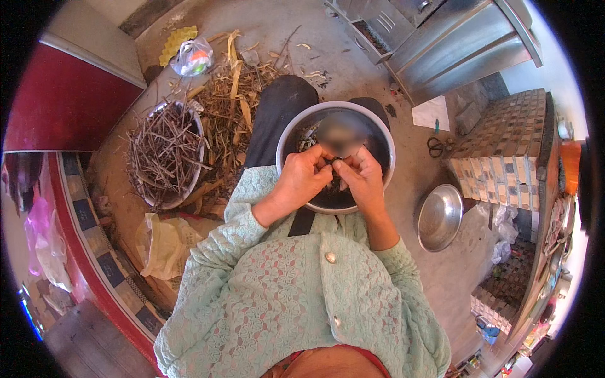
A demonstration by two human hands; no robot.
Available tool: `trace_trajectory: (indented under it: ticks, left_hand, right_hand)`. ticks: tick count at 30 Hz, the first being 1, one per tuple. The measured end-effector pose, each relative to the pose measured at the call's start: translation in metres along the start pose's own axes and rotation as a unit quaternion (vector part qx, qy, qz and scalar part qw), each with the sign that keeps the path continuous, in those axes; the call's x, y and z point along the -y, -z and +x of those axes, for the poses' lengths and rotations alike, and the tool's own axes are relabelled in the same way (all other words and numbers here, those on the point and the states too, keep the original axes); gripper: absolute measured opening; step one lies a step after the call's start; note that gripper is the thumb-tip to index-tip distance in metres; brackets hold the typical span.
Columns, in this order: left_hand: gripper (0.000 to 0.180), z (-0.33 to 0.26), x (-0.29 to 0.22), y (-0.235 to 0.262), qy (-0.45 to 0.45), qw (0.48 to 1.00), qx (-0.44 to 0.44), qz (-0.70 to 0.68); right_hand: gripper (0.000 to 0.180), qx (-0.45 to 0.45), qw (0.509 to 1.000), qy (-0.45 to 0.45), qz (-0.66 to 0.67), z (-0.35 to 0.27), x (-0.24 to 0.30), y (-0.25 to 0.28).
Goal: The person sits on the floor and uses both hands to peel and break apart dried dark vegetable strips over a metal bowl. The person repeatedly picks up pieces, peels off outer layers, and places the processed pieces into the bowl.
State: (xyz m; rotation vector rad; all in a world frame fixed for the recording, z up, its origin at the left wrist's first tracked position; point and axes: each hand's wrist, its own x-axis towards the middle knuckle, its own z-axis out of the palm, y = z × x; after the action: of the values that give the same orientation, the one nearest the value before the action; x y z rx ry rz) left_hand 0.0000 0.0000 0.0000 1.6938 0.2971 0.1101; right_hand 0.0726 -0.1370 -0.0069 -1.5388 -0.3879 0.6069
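Observation:
A round basin [282, 135] with a pale rim and a dark inside rests on my lap. Over it, my left hand [301, 178] and my right hand [362, 176] meet with thumbs and forefingers pinched together. Between the fingertips is a small dark piece, too small to name. Small mixed bits show along the basin's left inner side, beside my left hand. A blurred patch beyond my fingers hides part of the basin's inside.
Left of me stand a tub of twigs [165, 151] and a heap of dry sticks and husks [224, 104]. A metal bowl [440, 217], scissors [436, 147] and white paper [431, 114] lie on the floor at right, near a tiled brick stove [498, 179].

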Motion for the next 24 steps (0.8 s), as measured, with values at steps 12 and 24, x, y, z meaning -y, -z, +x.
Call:
trace_trajectory:
  ticks: [12,24]
  left_hand:
    - [0.007,-0.003,-0.007,0.001,0.024,0.998,-0.031,-0.04]
    - [0.007,-0.002,0.007,0.004,-0.003,0.98,-0.026,-0.196]
  right_hand:
    - [0.009,-0.041,0.999,0.01,0.003,-0.004,-0.002,-0.002]
    - [0.016,-0.069,0.993,0.051,0.081,-0.004,-0.002,-0.001]
